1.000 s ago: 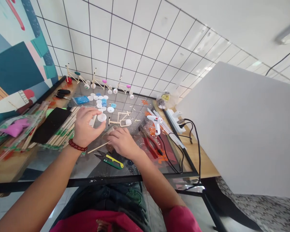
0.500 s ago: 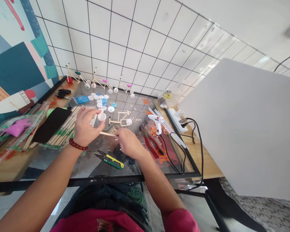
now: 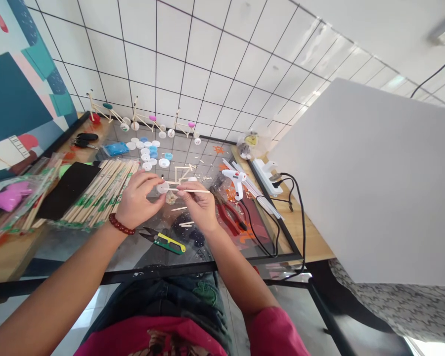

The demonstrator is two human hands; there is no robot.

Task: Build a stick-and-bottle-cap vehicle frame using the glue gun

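Pinching a thin wooden stick (image 3: 191, 191) in the right hand (image 3: 198, 210), its end now raised to meet a white plastic wheel (image 3: 163, 187) held in the fingertips of the left hand (image 3: 137, 200), both lifted above the glass counter (image 3: 122, 252).

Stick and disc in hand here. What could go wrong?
The thin wooden stick in the right hand meets the white disc held by the left hand, so it might slip or snap under pressure. The thread snips lie just below the hands, so a slip could bring a hand onto the blades. The black cord of the glue gun lies nearby and could snag; whether the gun is hot can't be seen.
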